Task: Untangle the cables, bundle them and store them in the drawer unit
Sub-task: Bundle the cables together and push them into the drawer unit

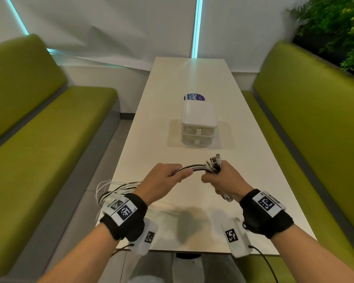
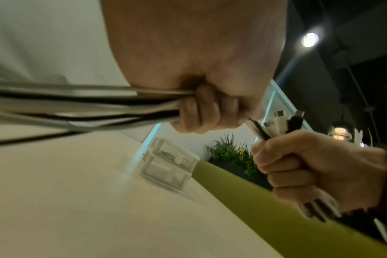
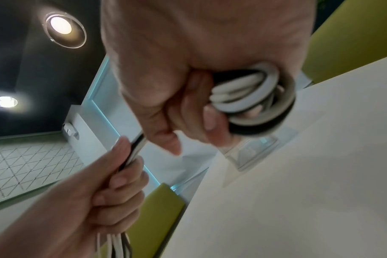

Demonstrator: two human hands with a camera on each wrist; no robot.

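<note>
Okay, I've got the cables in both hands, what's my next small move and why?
Probably wind one more loop: the right hand grips coiled cables with plugs up, while the left hand holds the straight run, loose lengths trailing off the table.

Bare table (image 1: 151, 139) leads to the drawer unit (image 1: 198, 124), benches (image 1: 49, 127) flanking.

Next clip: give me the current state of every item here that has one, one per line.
Cables: gathered, held off the table, loose lengths trailing left.
Cable plugs: bunched together above the right hand.
Left hand: grips the cables.
Right hand: grips the cables' plug end.
Drawer unit: both drawers closed.
</note>
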